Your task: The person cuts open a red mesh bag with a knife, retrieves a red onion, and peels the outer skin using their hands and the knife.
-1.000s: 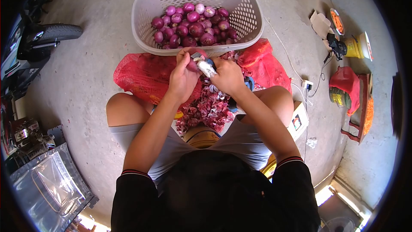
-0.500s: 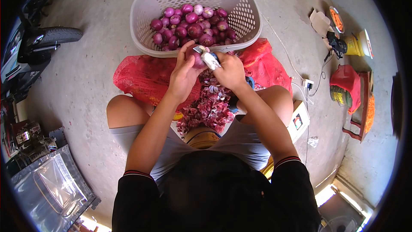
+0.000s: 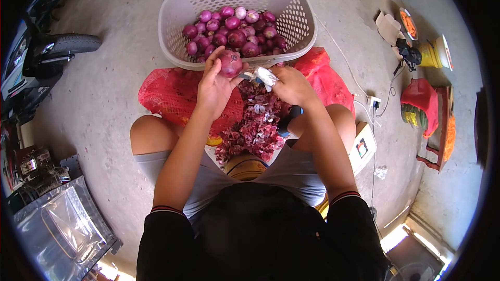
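A red onion (image 3: 230, 63) rests in my left hand (image 3: 212, 87), whose fingers curl around its left side near the basket's front rim. My right hand (image 3: 292, 87) is closed on a small knife (image 3: 248, 76), its short blade pointing left just below the onion. White wrapping (image 3: 266, 77) covers the area at the thumb of that hand. Below both hands lies a heap of purple onion skins (image 3: 255, 132) between my knees. The grey plastic basket (image 3: 174, 36) ahead holds many purple onions (image 3: 237, 38).
Red mesh sacks (image 3: 179, 93) lie under the basket's near side. A motorcycle wheel (image 3: 73, 43) stands at left. To the right are a white box (image 3: 363, 147), a power socket with cables (image 3: 373, 102), a yellow bucket (image 3: 428, 54) and a red stool (image 3: 441, 130).
The blade has come away from the onion's top, and my right hand has moved slightly right and down. My left hand has shifted left, turning the onion.
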Motion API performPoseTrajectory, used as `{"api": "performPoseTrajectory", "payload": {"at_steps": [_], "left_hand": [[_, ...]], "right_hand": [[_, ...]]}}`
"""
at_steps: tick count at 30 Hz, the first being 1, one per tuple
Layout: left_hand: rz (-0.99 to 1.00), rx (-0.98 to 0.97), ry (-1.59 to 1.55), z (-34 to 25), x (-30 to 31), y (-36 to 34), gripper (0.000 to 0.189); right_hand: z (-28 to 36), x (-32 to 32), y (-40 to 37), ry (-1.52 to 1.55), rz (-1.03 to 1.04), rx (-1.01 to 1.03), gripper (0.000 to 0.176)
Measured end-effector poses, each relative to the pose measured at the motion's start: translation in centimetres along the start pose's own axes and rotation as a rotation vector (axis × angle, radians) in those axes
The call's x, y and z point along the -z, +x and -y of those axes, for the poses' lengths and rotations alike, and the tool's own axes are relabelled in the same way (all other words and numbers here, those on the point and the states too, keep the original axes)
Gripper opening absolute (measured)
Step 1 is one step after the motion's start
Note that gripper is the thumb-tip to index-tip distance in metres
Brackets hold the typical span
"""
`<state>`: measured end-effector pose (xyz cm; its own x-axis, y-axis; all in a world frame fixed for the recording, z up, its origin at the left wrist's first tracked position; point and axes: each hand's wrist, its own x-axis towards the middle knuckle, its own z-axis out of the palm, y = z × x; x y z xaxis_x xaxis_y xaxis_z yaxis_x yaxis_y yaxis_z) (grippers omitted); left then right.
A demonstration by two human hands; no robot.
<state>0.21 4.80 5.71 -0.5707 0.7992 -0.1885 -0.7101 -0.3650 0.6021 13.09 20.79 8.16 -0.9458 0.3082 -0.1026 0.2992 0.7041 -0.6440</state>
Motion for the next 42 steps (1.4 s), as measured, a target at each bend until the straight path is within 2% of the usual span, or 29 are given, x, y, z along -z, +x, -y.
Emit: {"api": "performPoseTrajectory", "payload": {"at_steps": [5, 8, 11, 15, 18, 21, 24, 27, 30, 33, 36, 39, 42], "left_hand": [[0.018, 0.012, 0.008, -0.5, 0.0, 0.0, 0.047], [0.013, -0.002, 0.065, -0.7, -0.1, -0.1, 0.051], [-0.031, -0.014, 0.192, -1.0, -0.7, -0.2, 0.053], [-0.087, -0.071, 0.472, -0.8, -0.5, 0.0, 0.059], [-0.045, -0.166, 0.515, -0.5, -0.1, 0.3, 0.058], [0.024, -0.137, 0.614, -0.9, -0.3, 0.1, 0.057], [-0.024, -0.039, 0.555, -0.8, -0.2, 0.0, 0.062], [0.039, 0.137, 0.135, -1.8, 0.2, 0.0, 0.067], [-0.014, 0.108, 0.227, -1.8, -0.8, -0.2, 0.067], [0.028, -0.176, 0.579, -0.4, -0.3, 0.0, 0.067], [0.022, -0.510, 1.173, -0.7, 0.3, 0.2, 0.063], [0.022, -0.651, 1.372, -1.3, -0.4, -0.2, 0.058], [0.020, -0.658, 1.403, -1.1, -0.4, -0.2, 0.057]], "right_hand": [[0.9, 1.5, 0.1, -0.112, 0.108, -0.112, 0.031], [0.8, 1.4, 0.2, -0.110, 0.090, -0.112, 0.032], [-0.4, 0.6, 0.1, -0.011, 0.007, -0.042, 0.029], [0.2, 1.4, 0.1, 0.133, 0.020, -0.106, 0.035], [0.2, 1.4, 0.2, 0.203, 0.001, -0.079, 0.034], [0.5, 1.5, 0.2, 0.259, 0.007, -0.072, 0.033], [0.3, 1.0, 0.2, 0.279, -0.025, 0.010, 0.032], [0.0, 0.4, 0.2, 0.277, -0.032, 0.043, 0.033], [0.5, 0.5, 0.2, 0.297, -0.016, 0.044, 0.035], [0.9, 0.8, 0.0, 0.277, -0.008, 0.026, 0.035], [1.4, 1.2, -0.2, 0.214, -0.001, -0.003, 0.034], [1.8, 1.5, -0.4, 0.127, 0.029, -0.044, 0.032], [1.6, 1.1, -0.5, 0.046, 0.034, -0.040, 0.028]]}}
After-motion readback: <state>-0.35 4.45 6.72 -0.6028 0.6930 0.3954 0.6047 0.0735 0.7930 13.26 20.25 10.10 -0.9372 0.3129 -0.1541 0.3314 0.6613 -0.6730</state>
